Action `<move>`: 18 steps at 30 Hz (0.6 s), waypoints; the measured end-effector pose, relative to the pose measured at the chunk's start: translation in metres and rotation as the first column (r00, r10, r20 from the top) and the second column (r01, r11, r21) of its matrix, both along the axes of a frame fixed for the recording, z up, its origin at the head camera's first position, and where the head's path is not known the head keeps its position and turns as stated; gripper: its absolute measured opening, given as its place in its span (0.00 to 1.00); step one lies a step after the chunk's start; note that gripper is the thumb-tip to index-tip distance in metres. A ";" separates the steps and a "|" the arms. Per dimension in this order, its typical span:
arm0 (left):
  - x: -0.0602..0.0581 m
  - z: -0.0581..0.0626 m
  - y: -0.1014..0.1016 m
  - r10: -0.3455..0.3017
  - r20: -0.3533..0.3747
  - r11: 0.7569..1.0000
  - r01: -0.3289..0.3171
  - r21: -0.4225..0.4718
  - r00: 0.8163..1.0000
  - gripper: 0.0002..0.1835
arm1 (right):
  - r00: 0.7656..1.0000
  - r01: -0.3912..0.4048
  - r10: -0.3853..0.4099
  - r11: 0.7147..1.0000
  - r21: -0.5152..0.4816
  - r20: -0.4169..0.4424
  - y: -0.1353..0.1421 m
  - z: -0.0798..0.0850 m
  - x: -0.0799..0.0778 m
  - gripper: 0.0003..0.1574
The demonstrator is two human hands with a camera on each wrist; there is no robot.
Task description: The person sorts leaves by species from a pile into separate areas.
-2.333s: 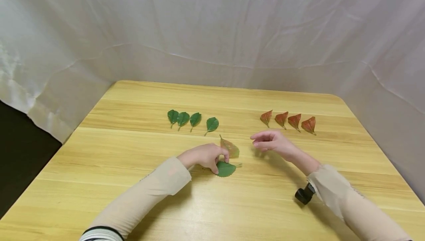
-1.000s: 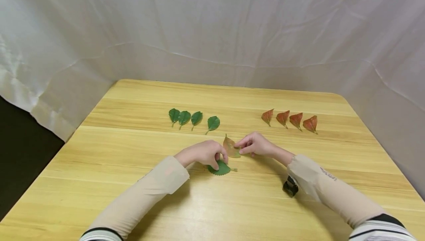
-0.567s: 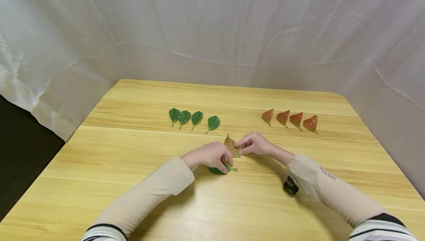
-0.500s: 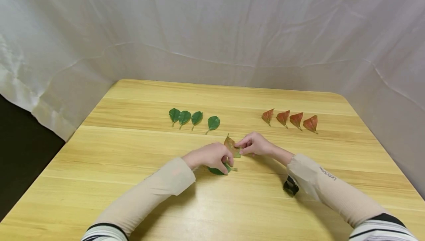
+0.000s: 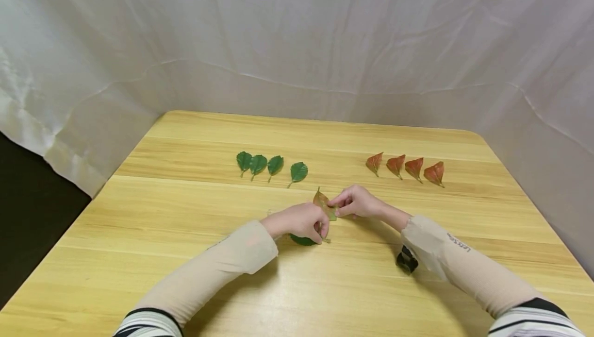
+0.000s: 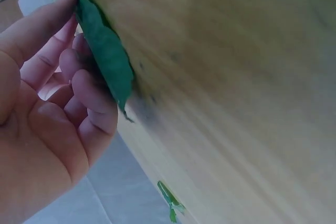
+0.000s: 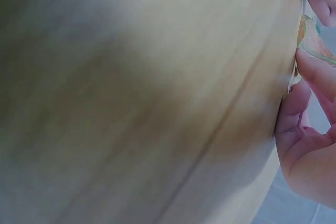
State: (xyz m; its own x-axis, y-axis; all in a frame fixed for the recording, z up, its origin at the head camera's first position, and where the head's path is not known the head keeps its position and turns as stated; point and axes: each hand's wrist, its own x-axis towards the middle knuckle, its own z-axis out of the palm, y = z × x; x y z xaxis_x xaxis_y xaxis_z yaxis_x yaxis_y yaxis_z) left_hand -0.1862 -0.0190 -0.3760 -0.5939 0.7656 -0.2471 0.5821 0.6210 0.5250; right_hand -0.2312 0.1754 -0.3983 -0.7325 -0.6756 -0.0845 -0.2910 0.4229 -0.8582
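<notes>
My left hand (image 5: 302, 220) is over a green leaf (image 5: 300, 240) at the middle of the table, thumb and fingertips at its stem end. In the left wrist view that leaf (image 6: 107, 51) stands tilted along the curled fingers, its upper end at the thumb tip. Just beyond, my right hand (image 5: 359, 202) pinches the edge of a brownish-orange and green leaf (image 5: 321, 201) between thumb and forefinger. The right wrist view catches only part of this leaf (image 7: 314, 43) at its right border; the left hand hides some of it in the head view.
Farther back on the wooden table (image 5: 195, 141), several green leaves (image 5: 258, 164) lie in a row at left. Several red leaves (image 5: 395, 165) form another row at right. A pale curtain (image 5: 297, 43) surrounds the back and sides. A black camera (image 5: 406, 260) hangs under my right wrist.
My right hand has come in from the right and taken hold of the brownish leaf. The left hand has slid rightward over the green leaf towards its stem, covering more of it.
</notes>
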 end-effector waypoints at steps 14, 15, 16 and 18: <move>0.000 0.017 -0.014 0.092 -0.123 0.990 -0.077 0.118 0.988 0.04 | 1.000 0.010 -0.010 0.999 0.037 -0.005 0.000 0.001 0.000 0.16; 0.000 0.019 -0.015 0.122 -0.100 0.985 -0.109 0.130 0.987 0.04 | 1.000 0.007 -0.006 0.999 0.035 -0.006 0.000 0.001 0.000 0.16; 0.001 0.020 -0.017 0.151 -0.085 0.980 -0.138 0.140 0.985 0.04 | 1.000 0.003 -0.003 0.999 0.034 -0.008 0.000 0.001 0.000 0.16; 0.001 0.022 -0.019 0.204 -0.069 0.969 -0.192 0.155 0.976 0.03 | 1.000 0.002 -0.002 0.999 0.034 -0.008 0.000 0.001 0.000 0.16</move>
